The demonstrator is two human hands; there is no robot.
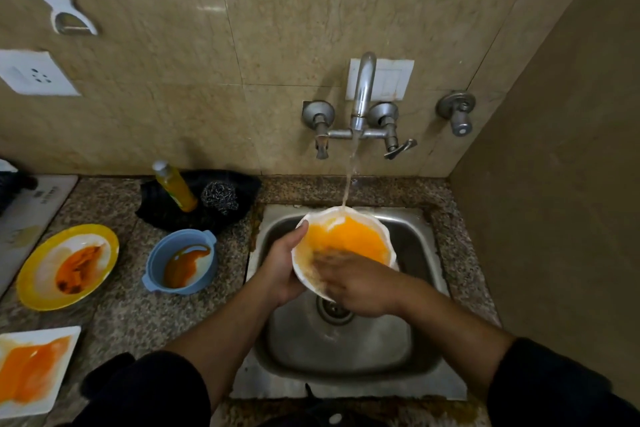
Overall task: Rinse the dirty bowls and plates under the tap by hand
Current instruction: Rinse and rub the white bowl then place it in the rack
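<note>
Over the sink [346,388], at centre frame, the left hand [282,270] grips the white bowl [346,236] by its near-left rim, thumb hooked over the edge and fingers curled beneath. The right hand [349,282] reaches inside it; motion blur hides the fingertips, but they seem to lie flat against the orange-stained inner wall, holding nothing. The bowl is tilted toward the person, and its far rim catches the stream of water [349,177] falling from the tap [362,90] above.

Wet and greasy, the bowl is probably slippery. It looks stiff and light, perhaps brittle, so a rim grip with the thumb inside and the fingers under the base suits it best.

There are two bowls: this one and a blue bowl [180,262] with handles, left of the sink, smeared with brown sauce. There are two plates, both soiled: a yellow-rimmed round plate [67,265] at mid left, and a square white plate [33,369] at lower left. Behind the blue bowl stand one soap bottle [175,187] and one steel scourer [220,198].
</note>
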